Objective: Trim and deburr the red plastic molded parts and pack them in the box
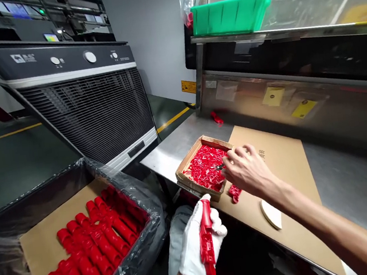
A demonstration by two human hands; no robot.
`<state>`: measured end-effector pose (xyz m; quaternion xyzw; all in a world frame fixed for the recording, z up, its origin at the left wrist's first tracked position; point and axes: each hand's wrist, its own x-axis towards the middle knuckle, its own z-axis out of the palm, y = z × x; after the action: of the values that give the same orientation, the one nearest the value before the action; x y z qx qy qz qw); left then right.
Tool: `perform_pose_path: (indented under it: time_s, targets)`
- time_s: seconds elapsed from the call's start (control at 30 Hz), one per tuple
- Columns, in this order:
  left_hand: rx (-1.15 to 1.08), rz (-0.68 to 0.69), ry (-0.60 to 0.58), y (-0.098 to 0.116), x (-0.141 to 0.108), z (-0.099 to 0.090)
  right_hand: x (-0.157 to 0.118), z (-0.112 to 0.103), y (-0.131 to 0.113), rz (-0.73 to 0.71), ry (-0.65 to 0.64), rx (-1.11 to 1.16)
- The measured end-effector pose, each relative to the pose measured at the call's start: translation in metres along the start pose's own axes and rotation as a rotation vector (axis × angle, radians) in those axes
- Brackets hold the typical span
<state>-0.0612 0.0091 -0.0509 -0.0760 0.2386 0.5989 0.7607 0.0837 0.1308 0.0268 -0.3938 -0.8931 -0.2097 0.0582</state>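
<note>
My left hand point(197, 244), in a white glove, is closed around a long red plastic part point(206, 238) that points away from me below the table's front edge. My bare right hand point(245, 165) is over the right side of a shallow cardboard box point(189, 182) with small red scraps point(207, 163) in it. Its fingers are bent around a small dark tool point(220, 167), whose tip lies over the scraps. Just right of the box, another red part point(234, 193) rests on a cardboard sheet point(289, 173).
A lined bin point(86, 168) at the lower left holds several red parts point(93, 253). A cream curved piece point(271, 214) lies on the cardboard. Another red piece point(216, 117) sits at the table's back. A green basket point(230, 16) stands on the shelf; a grey machine point(89, 114) stands left.
</note>
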Motion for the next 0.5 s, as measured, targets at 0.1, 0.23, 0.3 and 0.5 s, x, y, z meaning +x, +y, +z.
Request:
perform_pose_path:
  time_s: [0.1, 0.23, 0.3, 0.5]
  targets:
    - [-0.007, 0.007, -0.06, 0.003, -0.003, 0.001, -0.026, -0.014, -0.002, 0.015, -0.008, 0.058]
    - [0.073, -0.02, -0.106, 0.001, -0.011, 0.008, -0.078, -0.048, -0.02, -0.058, -0.073, 0.372]
    - [0.136, -0.048, -0.124, -0.003, -0.017, 0.013, -0.103, -0.06, -0.033, -0.069, -0.088, 0.474]
    - [0.296, -0.111, -0.177, -0.021, -0.03, 0.02, -0.147, -0.063, -0.058, 0.005, -0.046, 0.494]
